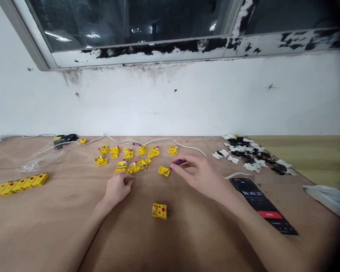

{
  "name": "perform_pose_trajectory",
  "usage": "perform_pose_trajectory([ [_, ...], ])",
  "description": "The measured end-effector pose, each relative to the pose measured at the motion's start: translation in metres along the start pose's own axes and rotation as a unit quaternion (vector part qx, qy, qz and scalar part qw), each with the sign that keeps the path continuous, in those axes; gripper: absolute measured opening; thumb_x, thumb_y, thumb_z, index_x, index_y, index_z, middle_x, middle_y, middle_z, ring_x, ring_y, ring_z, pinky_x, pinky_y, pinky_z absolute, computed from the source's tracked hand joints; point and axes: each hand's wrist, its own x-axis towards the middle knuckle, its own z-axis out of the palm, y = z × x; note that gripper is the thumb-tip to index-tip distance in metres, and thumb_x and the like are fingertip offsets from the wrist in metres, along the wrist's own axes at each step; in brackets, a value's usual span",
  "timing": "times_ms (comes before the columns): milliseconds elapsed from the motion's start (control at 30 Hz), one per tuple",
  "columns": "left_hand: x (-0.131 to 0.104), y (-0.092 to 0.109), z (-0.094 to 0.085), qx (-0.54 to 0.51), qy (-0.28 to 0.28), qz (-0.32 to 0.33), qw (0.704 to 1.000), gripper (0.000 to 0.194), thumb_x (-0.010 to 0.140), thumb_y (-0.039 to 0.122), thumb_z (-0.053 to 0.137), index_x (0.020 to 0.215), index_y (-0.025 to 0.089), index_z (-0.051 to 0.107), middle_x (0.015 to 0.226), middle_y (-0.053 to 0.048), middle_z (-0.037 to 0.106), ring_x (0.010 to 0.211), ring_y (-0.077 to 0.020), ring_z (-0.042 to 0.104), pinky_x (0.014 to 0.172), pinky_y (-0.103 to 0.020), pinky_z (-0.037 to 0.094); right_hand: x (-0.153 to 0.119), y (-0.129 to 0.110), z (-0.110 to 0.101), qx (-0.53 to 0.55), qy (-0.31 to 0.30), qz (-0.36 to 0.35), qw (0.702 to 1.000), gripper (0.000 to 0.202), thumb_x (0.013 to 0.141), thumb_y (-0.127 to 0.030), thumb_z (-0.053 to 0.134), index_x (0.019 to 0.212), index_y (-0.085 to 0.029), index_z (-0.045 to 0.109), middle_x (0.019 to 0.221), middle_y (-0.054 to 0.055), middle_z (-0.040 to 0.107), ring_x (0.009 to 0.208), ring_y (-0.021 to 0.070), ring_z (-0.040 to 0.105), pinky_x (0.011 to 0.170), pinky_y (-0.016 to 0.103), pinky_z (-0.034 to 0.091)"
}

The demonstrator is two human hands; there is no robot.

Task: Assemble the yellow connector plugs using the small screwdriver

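My right hand (200, 172) grips a small screwdriver by its purple handle (178, 162). Its thin shaft slants down to the left across a yellow plastic housing half (162, 170); whether it touches cannot be told. My left hand (120, 186) rests on the table with curled fingers, just in front of several yellow housing parts (135, 166); anything in its fingers is hidden. Between the hands lies a tiny metal piece (143, 184). Nearer to me sits a yellow plug (159, 210) with a red dot, its pins pointing right.
Several assembled yellow plugs (21, 184) stand in a row at left, before a clear plastic bag (35, 160). A white cable (170, 139) runs along the wall. At right are black and white pieces (251, 155), a phone (263, 204) and a white device (328, 198).
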Motion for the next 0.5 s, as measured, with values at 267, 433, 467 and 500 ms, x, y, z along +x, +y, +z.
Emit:
perform_pose_trajectory([
  [267, -0.007, 0.011, 0.007, -0.260, 0.035, 0.124, 0.957, 0.016, 0.094, 0.027, 0.052, 0.088, 0.018, 0.064, 0.084, -0.005, 0.069, 0.078, -0.0175, 0.065, 0.071, -0.028, 0.054, -0.001, 0.002, 0.007, 0.100, 0.030, 0.009, 0.994, 0.021, 0.090, -0.037, 0.067, 0.103, -0.020, 0.071, 0.096, 0.006, 0.076, 0.086, 0.0208, 0.073, 0.078, 0.033, 0.062],
  [433, -0.023, 0.032, 0.010, -0.394, 0.075, 0.137, 0.906, 0.020, 0.088, 0.030, 0.068, 0.103, 0.018, 0.064, 0.086, -0.004, 0.074, 0.078, -0.0161, 0.071, 0.075, -0.028, 0.059, -0.004, -0.003, 0.023, 0.193, 0.112, -0.009, 0.975, 0.024, 0.086, -0.033, 0.073, 0.106, -0.021, 0.071, 0.089, 0.004, 0.076, 0.079, 0.0184, 0.075, 0.071, 0.028, 0.063],
  [467, -0.027, 0.035, 0.010, -0.393, 0.091, 0.150, 0.903, 0.021, 0.087, 0.028, 0.070, 0.104, 0.018, 0.064, 0.085, -0.003, 0.074, 0.077, -0.0155, 0.071, 0.074, -0.027, 0.060, -0.005, -0.004, 0.026, 0.201, 0.120, -0.015, 0.972, 0.021, 0.086, -0.032, 0.073, 0.105, -0.021, 0.071, 0.088, 0.004, 0.076, 0.078, 0.0181, 0.075, 0.071, 0.028, 0.063],
  [500, -0.030, 0.038, 0.011, -0.383, 0.110, 0.166, 0.902, 0.019, 0.086, 0.026, 0.072, 0.102, 0.018, 0.065, 0.083, -0.002, 0.075, 0.075, -0.0147, 0.072, 0.073, -0.026, 0.060, -0.005, -0.005, 0.028, 0.206, 0.125, -0.019, 0.970, 0.020, 0.086, -0.031, 0.074, 0.104, -0.021, 0.072, 0.088, 0.004, 0.076, 0.078, 0.0181, 0.075, 0.071, 0.028, 0.064],
])
